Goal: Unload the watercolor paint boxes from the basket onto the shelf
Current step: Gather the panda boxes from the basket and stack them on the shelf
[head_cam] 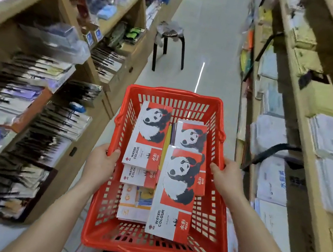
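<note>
Gripping a red plastic basket (pixel 216 210) by its two long side rims, the person holds it out in front of the body in a shop aisle; the left hand (pixel 100 164) is curled over the left rim with the thumb lying inside the basket wall, and the right hand (pixel 227 182) is clamped the same way on the right rim. Inside the basket lie several watercolor paint boxes, red and white with a panda picture and the words "WATER COLOUR". The nearest paint box (pixel 176 195) rests tilted along the right side, reaching toward the near rim. At the left side a second paint box (pixel 149 134) lies on top of another of the same kind, whose label edge shows just beneath it, and below those is a box with an orange and blue cover (pixel 135 203). A third panda box (pixel 190 136) sits toward the far right corner. Beyond the basket a black stool (pixel 169 45) stands on the pale floor. A wooden shelf unit on the left (pixel 113 17) carries blurred packets, and another shelf unit on the right (pixel 306 117) holds stacks of paper goods.
</note>
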Available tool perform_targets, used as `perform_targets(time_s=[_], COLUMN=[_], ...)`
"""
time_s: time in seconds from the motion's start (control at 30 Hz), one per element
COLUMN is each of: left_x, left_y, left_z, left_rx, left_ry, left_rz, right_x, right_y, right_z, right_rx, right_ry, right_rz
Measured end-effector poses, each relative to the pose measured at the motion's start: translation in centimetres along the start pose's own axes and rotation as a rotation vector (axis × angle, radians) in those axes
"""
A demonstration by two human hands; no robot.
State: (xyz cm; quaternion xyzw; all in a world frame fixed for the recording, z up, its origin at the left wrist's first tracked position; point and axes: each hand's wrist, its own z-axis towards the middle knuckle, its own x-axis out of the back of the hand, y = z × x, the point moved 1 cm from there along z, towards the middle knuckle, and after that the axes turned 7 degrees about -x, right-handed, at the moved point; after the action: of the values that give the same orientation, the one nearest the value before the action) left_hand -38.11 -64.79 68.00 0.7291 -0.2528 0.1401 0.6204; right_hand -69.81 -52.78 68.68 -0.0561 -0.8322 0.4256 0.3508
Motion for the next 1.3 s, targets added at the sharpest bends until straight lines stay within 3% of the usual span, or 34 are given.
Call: perform_targets(time_s=[0.33,0.63,1.3], left_x=[-2.7,-4.3,-11.4], left_y=[8.7,14.1,27.5], left_z=[23.6,47.9,102.3], left_rx=[0.023,0.024,0.146], left_ry=[0.067,0.024,0.09], left_rz=[-0.088,-0.117,0.043], right_x=[-1.4,-6.0,-14.4], right_y=[-15.8,-29.7,-55.2], right_z=[22.6,42.4,94.2], right_rx=[0.058,0.019,-0.034], right_ry=[-0.072,0.001,-0.086], right_rz=[-0.019,-0.075,-0.089])
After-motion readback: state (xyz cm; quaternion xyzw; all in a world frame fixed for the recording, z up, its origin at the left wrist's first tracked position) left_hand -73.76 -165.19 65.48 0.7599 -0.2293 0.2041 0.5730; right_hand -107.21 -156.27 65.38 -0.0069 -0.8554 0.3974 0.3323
